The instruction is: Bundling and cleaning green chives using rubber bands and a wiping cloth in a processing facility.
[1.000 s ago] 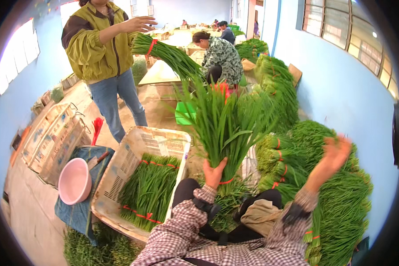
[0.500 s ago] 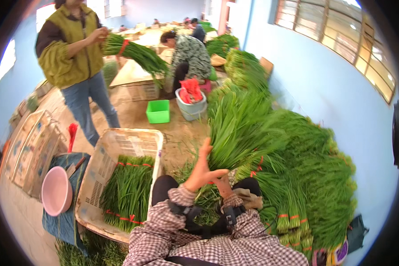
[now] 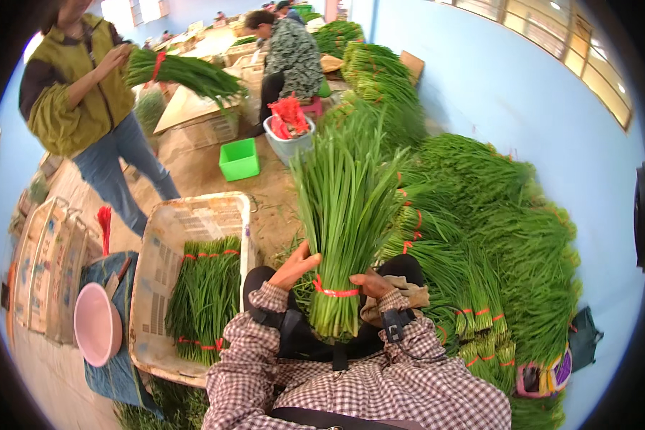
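A large bundle of garlic chives point(image 3: 337, 244) stands upright before my lap, leaf tips away from me, a red tie round it near the pale cut ends. My left hand point(image 3: 295, 265) grips its left side just above the tie, most of its fingers hidden behind the leaves. On the opposite side, my right hand point(image 3: 373, 284) is closed round the bundle at the tie, thumb in front. To my left, a worn white plastic crate point(image 3: 247, 236) contains tied bundles of chives point(image 3: 206, 297).
Heaped chives point(image 3: 480, 229) run along the blue wall at right. Left lie a pink basin point(image 3: 97, 324) and a blue cloth point(image 3: 125, 315). Ahead are a green bin point(image 3: 239, 159) and a bucket point(image 3: 288, 147) with red ties. One co-worker point(image 3: 72, 93) stands holding chives; another point(image 3: 290, 57) sits.
The chives have swung from the right to upright before me, their red tie now facing me. My left hand, spread before, has closed on the bundle. The view has shifted slightly.
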### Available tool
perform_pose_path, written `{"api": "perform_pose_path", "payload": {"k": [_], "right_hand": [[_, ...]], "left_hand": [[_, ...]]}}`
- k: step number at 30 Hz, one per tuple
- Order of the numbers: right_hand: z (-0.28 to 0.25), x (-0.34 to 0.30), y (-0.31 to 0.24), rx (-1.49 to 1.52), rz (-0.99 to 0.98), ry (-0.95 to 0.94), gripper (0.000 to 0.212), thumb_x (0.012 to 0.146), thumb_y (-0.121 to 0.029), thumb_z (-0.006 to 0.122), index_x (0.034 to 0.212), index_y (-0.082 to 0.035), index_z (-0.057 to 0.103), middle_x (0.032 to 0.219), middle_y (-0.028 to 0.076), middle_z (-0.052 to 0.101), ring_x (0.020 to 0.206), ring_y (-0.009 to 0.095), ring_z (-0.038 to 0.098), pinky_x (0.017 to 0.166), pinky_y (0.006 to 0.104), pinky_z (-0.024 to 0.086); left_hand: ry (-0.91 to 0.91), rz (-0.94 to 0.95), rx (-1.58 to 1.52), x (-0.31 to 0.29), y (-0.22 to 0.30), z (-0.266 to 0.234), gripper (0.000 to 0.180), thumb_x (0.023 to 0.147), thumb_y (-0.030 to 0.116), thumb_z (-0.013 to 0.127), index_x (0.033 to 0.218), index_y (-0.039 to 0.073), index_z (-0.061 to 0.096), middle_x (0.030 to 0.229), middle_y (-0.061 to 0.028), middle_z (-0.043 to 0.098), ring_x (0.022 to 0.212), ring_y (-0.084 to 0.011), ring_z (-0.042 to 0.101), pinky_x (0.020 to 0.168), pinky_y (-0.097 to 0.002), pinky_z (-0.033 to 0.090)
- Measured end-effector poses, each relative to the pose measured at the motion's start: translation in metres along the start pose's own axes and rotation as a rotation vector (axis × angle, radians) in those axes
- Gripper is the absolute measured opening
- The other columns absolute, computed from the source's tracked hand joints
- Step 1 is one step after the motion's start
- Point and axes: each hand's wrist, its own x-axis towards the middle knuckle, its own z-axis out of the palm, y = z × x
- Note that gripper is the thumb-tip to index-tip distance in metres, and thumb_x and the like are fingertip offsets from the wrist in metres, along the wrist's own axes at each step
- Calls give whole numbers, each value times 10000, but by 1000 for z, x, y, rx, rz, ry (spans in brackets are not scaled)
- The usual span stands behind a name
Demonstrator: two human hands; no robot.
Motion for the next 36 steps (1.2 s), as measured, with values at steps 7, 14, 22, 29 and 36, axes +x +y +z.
{"api": "perform_pose_path", "payload": {"k": [7, 14, 22, 29, 36], "right_hand": [[10, 9, -8, -124, 139, -31, 809, 801, -217, 793, 1451, -41, 343, 1458, 143, 395, 1309, 312, 438, 1100, 486, 386], [6, -4, -42, -716, -61, 291, 653, 828, -422, 739, 1237, 48, 547, 1122, 152, 634, 995, 245, 621, 851, 348, 496], [87, 24, -134, -1211, -834, 565, 111, 841, -140, 702, 923, -67, 691, 830, 62, 642, 642, 228, 607, 583, 313, 477], [40, 69, -130, -1106, -409, 488, 169, 820, -178, 693, 947, -67, 702, 773, 93, 662, 643, 189, 618, 585, 313, 473], [-11, 32, -146, -1069, -579, 930, 113, 907, -153, 646, 965, -70, 698, 661, 22, 591, 504, 111, 483, 449, 255, 334]], "left_hand": [[217, 45, -310, 6, -6, 23, 704, 871, 256, 708, 1419, 27, 329, 1316, -146, 513, 1169, -256, 542, 977, -406, 477], [491, 62, -584, 12, -28, 29, 394, 925, 218, 583, 1230, 20, 431, 1155, -107, 538, 990, -203, 605, 806, -414, 578], [540, 125, -608, 10, -30, 30, 460, 868, 104, 641, 1261, -2, 428, 1136, -121, 595, 1028, -222, 610, 809, -381, 560], [485, 170, -410, 13, -50, 29, 529, 869, 114, 654, 1329, 9, 414, 1212, -120, 571, 1049, -217, 605, 836, -363, 548], [520, 66, -534, 5, -45, 26, 514, 859, 140, 643, 1300, 15, 412, 1108, -100, 585, 992, -219, 600, 797, -390, 558]]}}
